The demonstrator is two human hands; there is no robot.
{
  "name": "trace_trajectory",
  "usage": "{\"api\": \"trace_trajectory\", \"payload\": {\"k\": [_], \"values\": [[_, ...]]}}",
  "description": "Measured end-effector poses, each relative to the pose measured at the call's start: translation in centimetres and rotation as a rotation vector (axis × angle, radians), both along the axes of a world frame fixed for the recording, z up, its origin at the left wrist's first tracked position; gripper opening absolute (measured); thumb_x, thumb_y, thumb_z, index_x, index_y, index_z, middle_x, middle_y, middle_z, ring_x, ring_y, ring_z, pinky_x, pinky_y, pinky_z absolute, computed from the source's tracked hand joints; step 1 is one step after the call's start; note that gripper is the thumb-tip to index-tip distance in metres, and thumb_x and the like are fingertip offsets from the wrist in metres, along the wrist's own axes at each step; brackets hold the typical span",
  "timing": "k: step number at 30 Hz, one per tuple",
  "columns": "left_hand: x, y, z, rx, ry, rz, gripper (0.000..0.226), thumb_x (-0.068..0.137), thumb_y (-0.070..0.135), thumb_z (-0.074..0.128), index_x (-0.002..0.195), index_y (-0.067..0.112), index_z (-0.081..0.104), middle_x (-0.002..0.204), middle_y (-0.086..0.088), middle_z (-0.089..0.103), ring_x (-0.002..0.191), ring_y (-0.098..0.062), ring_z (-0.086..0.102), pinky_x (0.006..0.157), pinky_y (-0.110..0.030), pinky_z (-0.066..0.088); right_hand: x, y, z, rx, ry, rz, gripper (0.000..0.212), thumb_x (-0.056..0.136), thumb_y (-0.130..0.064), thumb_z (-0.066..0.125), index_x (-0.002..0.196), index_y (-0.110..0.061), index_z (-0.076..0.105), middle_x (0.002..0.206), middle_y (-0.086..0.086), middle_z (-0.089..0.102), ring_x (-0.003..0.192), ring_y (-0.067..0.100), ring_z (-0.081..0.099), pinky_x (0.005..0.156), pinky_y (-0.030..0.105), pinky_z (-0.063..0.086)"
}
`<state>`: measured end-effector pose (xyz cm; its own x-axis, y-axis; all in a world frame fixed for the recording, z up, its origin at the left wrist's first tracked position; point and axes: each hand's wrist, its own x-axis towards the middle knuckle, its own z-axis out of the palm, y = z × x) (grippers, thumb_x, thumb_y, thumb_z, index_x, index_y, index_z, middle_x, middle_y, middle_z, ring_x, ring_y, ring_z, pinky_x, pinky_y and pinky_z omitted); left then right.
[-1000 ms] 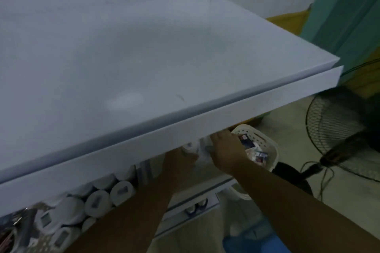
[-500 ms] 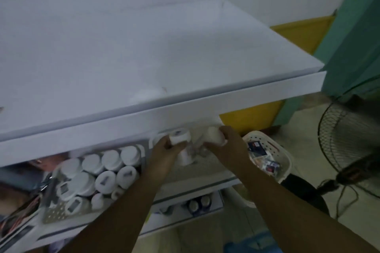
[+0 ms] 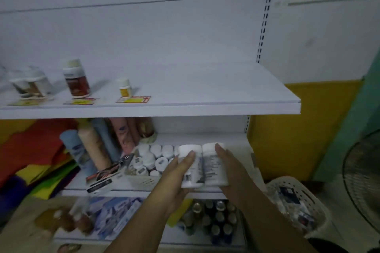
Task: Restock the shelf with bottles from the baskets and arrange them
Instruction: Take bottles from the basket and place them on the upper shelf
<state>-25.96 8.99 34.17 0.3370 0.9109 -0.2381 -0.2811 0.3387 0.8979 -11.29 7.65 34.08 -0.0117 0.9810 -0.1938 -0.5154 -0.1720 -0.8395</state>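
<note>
Fabric, a carton and a fan at the edges.
Fabric rolls lean beside bright coloured sheets at left, with a dark carton tilted near them. A wire-guarded fan is at far right.

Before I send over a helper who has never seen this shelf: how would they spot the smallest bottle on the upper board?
Start at the white upper shelf board. A few bottles stand along its left part; take the rightmost, a small white bottle with a yellow label. It is much shorter than the tall brown-labelled bottle on its left, and a red-edged yellow tag lies in front.
</note>
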Motion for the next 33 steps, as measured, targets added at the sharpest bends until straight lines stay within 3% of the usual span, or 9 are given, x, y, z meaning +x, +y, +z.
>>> {"api": "trace_trajectory", "payload": {"k": [2,6,10,15,17,19,21,27,33], "values": [[-2.5,-1.3,1.6,0.076,-0.002,0.06,0.061,0.064,0.047,0.074,0.115,0.016,0.063,0.113,-0.015,0.069,0.103,-0.033,0.066,0.08,-0.045,0.055,-1.9,-0.7,1.4,0.075,-0.029,0.058,0.053,0.069,-0.041,0.066,0.109,-0.007,0.062,0.106,0.022,0.067,0.091,0.034,0.066,0.08,0.05,0.055],[-7.8,-2.7,4.6,0.121,-0.049,0.199,0.039,0.078,0.037,0.061,0.111,0.016,0.064,0.102,-0.012,0.073,0.09,-0.027,0.071,0.064,-0.036,0.058,-5.8,-1.2,4.3,0.182,-0.101,0.125,0.054,0.063,-0.046,0.067,0.105,-0.014,0.065,0.1,0.016,0.071,0.087,0.031,0.068,0.067,0.044,0.055],[-12.7,-3.0,7.0,0.183,-0.084,0.272,0.027,0.091,0.027,0.047,0.111,0.02,0.063,0.096,-0.01,0.074,0.083,-0.024,0.072,0.06,-0.035,0.058,-10.7,-0.3,6.4,0.168,-0.153,0.183,0.039,0.078,-0.044,0.061,0.106,-0.017,0.066,0.092,0.013,0.072,0.08,0.03,0.068,0.073,0.049,0.053],[-19.2,-2.8,10.3,0.328,0.02,0.298,0.046,0.079,0.042,0.059,0.118,0.018,0.057,0.112,-0.013,0.068,0.102,-0.03,0.067,0.086,-0.05,0.054,-18.8,0.6,9.3,0.147,-0.09,0.333,0.074,0.058,-0.054,0.07,0.119,-0.015,0.059,0.11,0.017,0.07,0.095,0.035,0.068,0.072,0.045,0.056],[-22.9,-2.5,11.5,0.383,0.054,0.301,0.05,0.071,0.045,0.064,0.114,0.02,0.06,0.112,-0.011,0.069,0.101,-0.029,0.067,0.081,-0.047,0.057,-22.3,1.3,10.3,0.213,-0.08,0.353,0.07,0.066,-0.048,0.069,0.125,-0.013,0.053,0.117,0.021,0.065,0.099,0.038,0.066,0.068,0.043,0.056],[-27.2,-2.0,12.6,0.419,0.069,0.296,0.052,0.066,0.048,0.068,0.11,0.022,0.064,0.107,-0.007,0.072,0.097,-0.025,0.069,0.072,-0.038,0.058,-25.8,2.2,11.1,0.256,-0.045,0.335,0.063,0.073,-0.037,0.066,0.127,-0.008,0.05,0.121,0.027,0.06,0.107,0.043,0.06,0.078,0.053,0.054],[-31.2,-1.5,13.4,0.447,0.092,0.311,0.052,0.064,0.046,0.071,0.109,0.02,0.066,0.107,-0.008,0.072,0.097,-0.026,0.069,0.074,-0.038,0.056,-29.3,3.0,11.9,0.279,-0.048,0.312,0.057,0.075,-0.031,0.063,0.125,-0.004,0.052,0.122,0.029,0.059,0.112,0.047,0.056,0.091,0.06,0.047],[-39.6,0.6,15.0,0.493,0.202,0.326,0.045,0.065,0.044,0.071,0.105,0.022,0.069,0.101,-0.005,0.075,0.092,-0.022,0.071,0.072,-0.036,0.059,-37.2,4.7,13.4,0.288,-0.091,0.232,0.049,0.07,-0.027,0.061,0.114,-0.007,0.059,0.113,0.024,0.066,0.107,0.043,0.06,0.093,0.059,0.046],[-45.2,4.4,16.1,0.477,0.262,0.408,0.019,0.082,0.026,0.065,0.1,0.019,0.067,0.087,-0.003,0.076,0.076,-0.016,0.072,0.057,-0.024,0.054,-42.4,7.9,15.0,0.385,-0.426,0.242,0.033,0.087,-0.043,0.054,0.113,-0.024,0.06,0.105,0.004,0.073,0.095,0.022,0.07,0.089,0.049,0.053]]}}
